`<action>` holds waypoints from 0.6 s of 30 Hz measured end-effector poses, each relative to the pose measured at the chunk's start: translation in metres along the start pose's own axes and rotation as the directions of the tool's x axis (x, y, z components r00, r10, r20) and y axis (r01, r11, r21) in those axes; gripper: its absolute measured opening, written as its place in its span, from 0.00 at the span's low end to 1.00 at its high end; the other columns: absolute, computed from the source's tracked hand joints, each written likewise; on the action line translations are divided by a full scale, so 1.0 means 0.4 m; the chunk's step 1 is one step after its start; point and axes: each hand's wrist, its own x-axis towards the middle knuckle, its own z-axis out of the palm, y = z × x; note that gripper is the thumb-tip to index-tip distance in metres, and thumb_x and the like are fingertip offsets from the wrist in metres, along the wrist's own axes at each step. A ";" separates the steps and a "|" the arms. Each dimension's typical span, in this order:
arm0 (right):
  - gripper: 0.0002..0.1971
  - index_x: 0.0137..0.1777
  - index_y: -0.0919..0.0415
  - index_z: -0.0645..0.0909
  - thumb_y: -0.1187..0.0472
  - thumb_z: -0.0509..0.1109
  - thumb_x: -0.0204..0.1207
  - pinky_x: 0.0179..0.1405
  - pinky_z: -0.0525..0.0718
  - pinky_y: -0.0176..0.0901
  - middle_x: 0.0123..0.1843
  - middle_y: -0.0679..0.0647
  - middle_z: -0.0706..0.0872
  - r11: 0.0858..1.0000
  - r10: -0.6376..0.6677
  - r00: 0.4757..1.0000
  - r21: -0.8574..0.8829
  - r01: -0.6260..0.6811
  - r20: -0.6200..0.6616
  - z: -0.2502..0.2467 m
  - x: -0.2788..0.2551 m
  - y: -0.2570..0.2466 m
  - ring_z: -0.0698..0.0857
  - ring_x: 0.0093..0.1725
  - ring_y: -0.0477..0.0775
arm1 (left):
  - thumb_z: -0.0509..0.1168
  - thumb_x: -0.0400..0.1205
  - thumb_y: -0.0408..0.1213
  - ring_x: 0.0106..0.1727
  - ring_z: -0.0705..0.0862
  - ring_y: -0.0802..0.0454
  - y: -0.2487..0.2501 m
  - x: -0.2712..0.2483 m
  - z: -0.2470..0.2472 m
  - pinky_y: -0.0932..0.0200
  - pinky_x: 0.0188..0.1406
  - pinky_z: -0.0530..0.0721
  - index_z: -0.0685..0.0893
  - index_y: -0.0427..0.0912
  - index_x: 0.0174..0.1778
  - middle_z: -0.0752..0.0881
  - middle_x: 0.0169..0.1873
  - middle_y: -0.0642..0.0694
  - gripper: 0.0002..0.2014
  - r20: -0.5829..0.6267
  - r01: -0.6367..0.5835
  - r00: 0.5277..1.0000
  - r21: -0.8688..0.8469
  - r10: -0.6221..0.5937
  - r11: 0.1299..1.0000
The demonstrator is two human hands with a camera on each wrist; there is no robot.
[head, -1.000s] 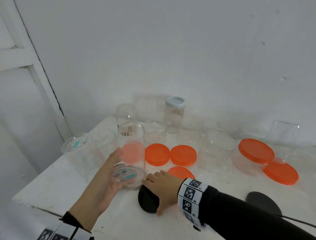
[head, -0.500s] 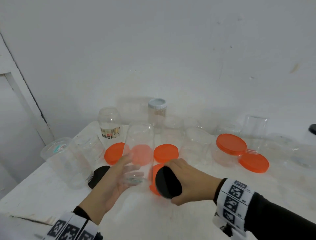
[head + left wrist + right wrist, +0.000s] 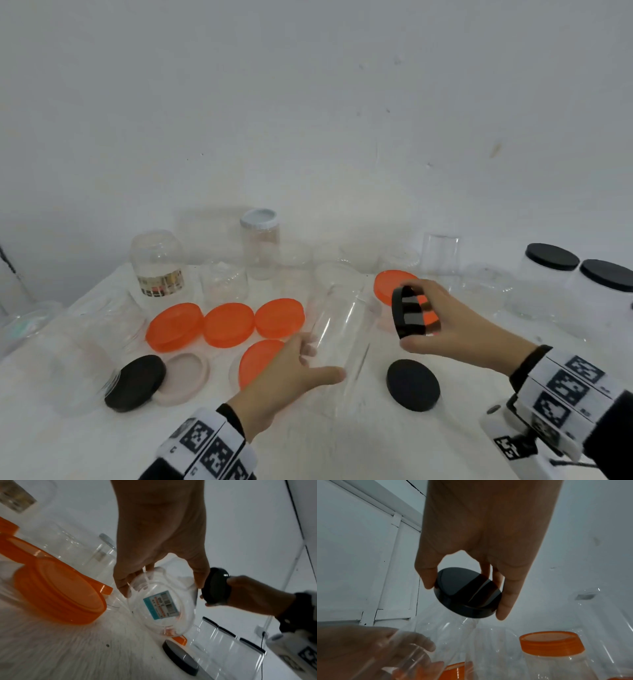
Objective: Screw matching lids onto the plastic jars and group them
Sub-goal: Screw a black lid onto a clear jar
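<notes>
A left hand (image 3: 291, 373) grips a clear jar (image 3: 339, 329) near its base, tilted with its open mouth leaning up and right. A right hand (image 3: 445, 325) pinches a black lid (image 3: 409, 313) just beside that mouth, apparently not yet touching it.

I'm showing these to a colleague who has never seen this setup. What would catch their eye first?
Probably the two hands in the middle: the left hand holds a tilted clear jar while the right hand holds a black lid near its mouth. Next, the bright orange lids clustered on the white table to the left of the hands. At far right stand clear jars already capped with black lids.
</notes>
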 end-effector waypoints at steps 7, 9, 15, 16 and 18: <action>0.29 0.58 0.24 0.70 0.49 0.76 0.59 0.47 0.82 0.28 0.56 0.25 0.75 0.997 -0.076 0.997 -0.006 0.076 0.004 -0.042 -0.014 -0.035 0.76 0.59 0.30 | 0.80 0.68 0.43 0.69 0.69 0.60 -0.015 0.045 0.078 0.70 0.50 0.74 0.62 0.57 0.68 0.69 0.66 0.59 0.39 0.089 -0.088 0.993 0.174 0.074 0.981; 0.37 0.67 0.23 0.65 0.44 0.75 0.57 0.57 0.79 0.34 0.62 0.22 0.71 0.995 -0.058 0.997 -0.071 0.063 0.059 -0.044 -0.011 -0.044 0.74 0.63 0.30 | 0.80 0.68 0.41 0.70 0.67 0.59 -0.022 0.049 0.089 0.67 0.55 0.74 0.62 0.55 0.67 0.68 0.66 0.58 0.39 0.105 -0.104 0.991 0.196 0.084 0.975; 0.42 0.74 0.24 0.58 0.44 0.75 0.62 0.60 0.78 0.38 0.67 0.30 0.67 0.971 -0.012 0.964 -0.228 0.075 0.265 -0.024 0.013 -0.084 0.74 0.62 0.34 | 0.80 0.64 0.41 0.57 0.76 0.60 -0.039 0.044 0.094 0.64 0.51 0.82 0.59 0.55 0.66 0.73 0.58 0.60 0.42 0.148 -0.127 0.985 0.238 0.094 0.963; 0.42 0.75 0.24 0.57 0.45 0.76 0.64 0.56 0.76 0.31 0.66 0.29 0.67 0.963 -0.008 0.956 -0.255 0.086 0.293 -0.017 0.019 -0.089 0.73 0.59 0.29 | 0.80 0.64 0.42 0.58 0.77 0.59 -0.043 0.044 0.095 0.62 0.54 0.83 0.59 0.55 0.66 0.74 0.58 0.58 0.42 0.162 -0.120 0.983 0.236 0.083 0.964; 0.42 0.76 0.25 0.55 0.45 0.76 0.67 0.49 0.72 0.26 0.62 0.25 0.65 0.943 -0.004 0.941 -0.311 0.116 0.338 -0.004 0.031 -0.103 0.70 0.57 0.24 | 0.80 0.62 0.43 0.64 0.76 0.56 -0.048 0.044 0.097 0.52 0.63 0.83 0.59 0.54 0.69 0.75 0.62 0.55 0.45 0.177 -0.109 0.982 0.226 0.069 0.968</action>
